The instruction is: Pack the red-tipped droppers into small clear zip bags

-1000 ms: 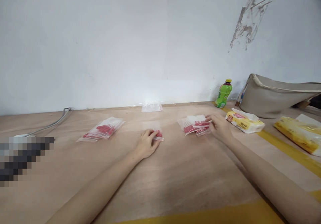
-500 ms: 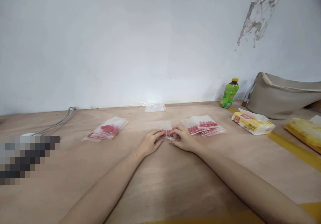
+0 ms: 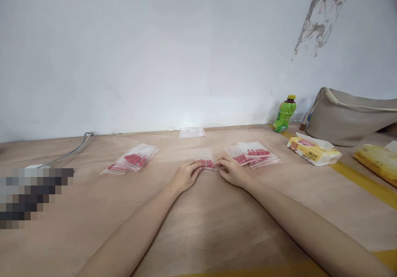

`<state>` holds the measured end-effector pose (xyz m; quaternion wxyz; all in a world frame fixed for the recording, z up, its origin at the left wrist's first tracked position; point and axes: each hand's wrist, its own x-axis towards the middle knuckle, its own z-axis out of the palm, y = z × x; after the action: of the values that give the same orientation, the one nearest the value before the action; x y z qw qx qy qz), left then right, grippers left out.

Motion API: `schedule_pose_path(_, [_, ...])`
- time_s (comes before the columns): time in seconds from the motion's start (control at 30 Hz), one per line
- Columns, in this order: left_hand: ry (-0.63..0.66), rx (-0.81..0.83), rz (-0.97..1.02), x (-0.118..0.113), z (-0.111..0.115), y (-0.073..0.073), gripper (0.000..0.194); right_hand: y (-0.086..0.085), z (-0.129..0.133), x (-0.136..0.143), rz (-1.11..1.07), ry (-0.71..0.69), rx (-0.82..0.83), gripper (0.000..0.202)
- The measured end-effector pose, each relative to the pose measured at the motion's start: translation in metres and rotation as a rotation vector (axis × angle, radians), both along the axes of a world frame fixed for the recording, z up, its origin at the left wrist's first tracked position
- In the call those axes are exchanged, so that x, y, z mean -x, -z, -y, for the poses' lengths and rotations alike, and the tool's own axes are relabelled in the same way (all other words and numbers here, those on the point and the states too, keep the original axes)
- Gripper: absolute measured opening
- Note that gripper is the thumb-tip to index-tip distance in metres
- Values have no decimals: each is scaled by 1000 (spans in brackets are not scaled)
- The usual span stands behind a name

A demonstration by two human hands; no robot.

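Note:
A clear plastic bag lies flat on the table in front of me, with several red stick-like pieces side by side in its near part. My left hand is closed on the bag's near left corner, thumb against fingers. At the near right corner, my right hand pinches the bag's edge with curled fingers. Similar bags with red pieces lie in an overlapping pile on the left and another pile on the right. The kind of red piece is too small to make out.
A flat stack of clear bags rests by the wall. To the right are a green bottle, a yellow tissue pack, a second yellow pack and a beige bag. A grey cable runs along the left.
My right hand has shifted slightly right, and both hands' fingers have drawn off the bag's middle towards its corners. More of the red pieces shows between them.

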<state>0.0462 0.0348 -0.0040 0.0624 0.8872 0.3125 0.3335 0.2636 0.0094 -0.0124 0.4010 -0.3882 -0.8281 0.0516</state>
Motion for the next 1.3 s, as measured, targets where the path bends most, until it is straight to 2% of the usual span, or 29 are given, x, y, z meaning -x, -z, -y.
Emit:
schedule_pose_path(0.13, [2, 14, 6, 1, -1, 0, 22, -1, 1, 3, -16, 9, -19, 13])
schedule_pose_path(0.43, [12, 7, -21, 1, 1, 1, 32, -1, 6, 5, 79, -79, -77, 21])
schedule_pose_path(0.67, [-19, -77, -89, -1, 0, 4, 30, 2, 3, 6, 196, 90, -121, 13])
schedule_pose_path(0.87, [-45, -174, -132, -7, -1, 3, 28, -4, 3, 5, 325, 132, -224, 15])
schedule_pose_path(1.07, [70, -358, -188, -31, -5, 2, 17, -4, 1, 7, 342, 214, -203, 12])
schedule_pose_path(1.3, [79, -396, -214, -38, -11, 4, 17, -3, 1, 7, 323, 217, -192, 8])
